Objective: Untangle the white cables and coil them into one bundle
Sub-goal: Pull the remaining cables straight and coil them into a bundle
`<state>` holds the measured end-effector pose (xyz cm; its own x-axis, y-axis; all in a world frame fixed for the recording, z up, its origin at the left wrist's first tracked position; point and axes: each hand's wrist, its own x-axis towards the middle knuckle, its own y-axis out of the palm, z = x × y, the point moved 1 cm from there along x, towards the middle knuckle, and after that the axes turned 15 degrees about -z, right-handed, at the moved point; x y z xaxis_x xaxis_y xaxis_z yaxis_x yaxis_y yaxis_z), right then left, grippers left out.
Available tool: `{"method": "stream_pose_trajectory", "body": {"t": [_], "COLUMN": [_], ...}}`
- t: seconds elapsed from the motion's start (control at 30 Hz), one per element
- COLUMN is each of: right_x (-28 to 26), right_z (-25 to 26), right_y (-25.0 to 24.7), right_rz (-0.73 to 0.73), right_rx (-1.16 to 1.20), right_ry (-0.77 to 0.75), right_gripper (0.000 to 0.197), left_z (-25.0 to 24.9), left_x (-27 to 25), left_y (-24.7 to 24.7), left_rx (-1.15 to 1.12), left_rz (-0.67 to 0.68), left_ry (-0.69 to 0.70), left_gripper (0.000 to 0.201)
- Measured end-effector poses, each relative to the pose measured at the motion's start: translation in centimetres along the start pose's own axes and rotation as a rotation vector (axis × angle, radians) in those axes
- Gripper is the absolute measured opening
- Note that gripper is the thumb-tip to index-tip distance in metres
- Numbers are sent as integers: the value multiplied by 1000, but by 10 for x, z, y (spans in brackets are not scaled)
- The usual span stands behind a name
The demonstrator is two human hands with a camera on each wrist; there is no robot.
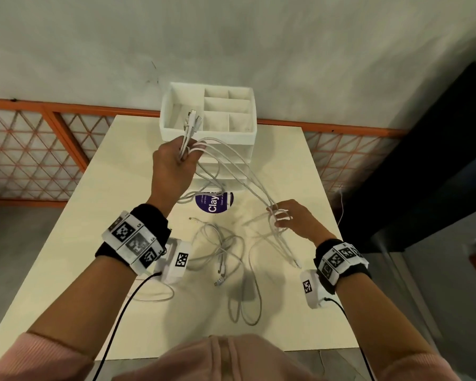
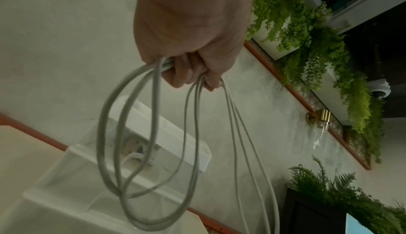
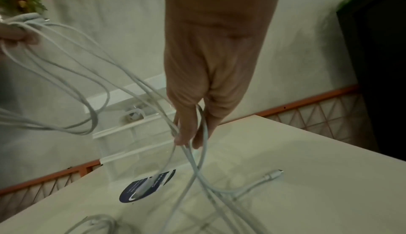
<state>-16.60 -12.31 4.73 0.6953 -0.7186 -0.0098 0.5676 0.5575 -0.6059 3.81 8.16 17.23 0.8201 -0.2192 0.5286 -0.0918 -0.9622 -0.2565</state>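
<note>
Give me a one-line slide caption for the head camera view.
Left hand grips gathered white cables above the table while right hand feeds strands from it.

- My head view is evenly lit from overhead; the table [image 1: 286, 166] shows soft shadows under the loose cables [image 1: 232, 251].
- Both wrist views look dim, greenish and motion-blurred.
- Edges bow, wide-angle.

Grey plaster wall [image 1: 231, 45]; orange lattice railing [image 1: 33, 149] along its base; cream surface [image 1: 74, 257] before it; hanging greenery [image 2: 318, 46], brass lamp [image 2: 320, 116] on it.
</note>
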Motion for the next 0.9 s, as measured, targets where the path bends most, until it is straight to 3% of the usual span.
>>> {"method": "stream_pose_trajectory", "body": {"t": [0.1,0.2,0.37,0.57,0.63,0.73,0.8,0.9], "right_x": [-3,-8,-15,-6,-8,-15,-16,-11], "right_z": [-5,-16,-37,-37,-38,-37,-34,-33], "right_y": [-2,-8,-12,-18,-15,-5,5,22], "right_rz": [-74,-148,-322,-470,-439,-219,-99,-54], "right_rx": [210,381,242,124,182,257,201,32], "right_ry": [156,259,377,454,461,401,307,236], "right_gripper": [42,15,21,25,20,35,32,30], "left_z": [4,9,11,9,11,10,5,-6], "left_x": [4,11,10,7,11,16,16,10], "left_y": [-1,-5,-4,6,6,6,9,18], "left_rx": [39,83,147,91,21,-85,-121,-187], "left_rz": [-40,-88,-101,-128,-143,-140,-79,-1], "left_ry": [-17,-66,-114,-274,-359,-409,-409,-412], "left_gripper": [23,26,28,22,29,29,28,26]}}
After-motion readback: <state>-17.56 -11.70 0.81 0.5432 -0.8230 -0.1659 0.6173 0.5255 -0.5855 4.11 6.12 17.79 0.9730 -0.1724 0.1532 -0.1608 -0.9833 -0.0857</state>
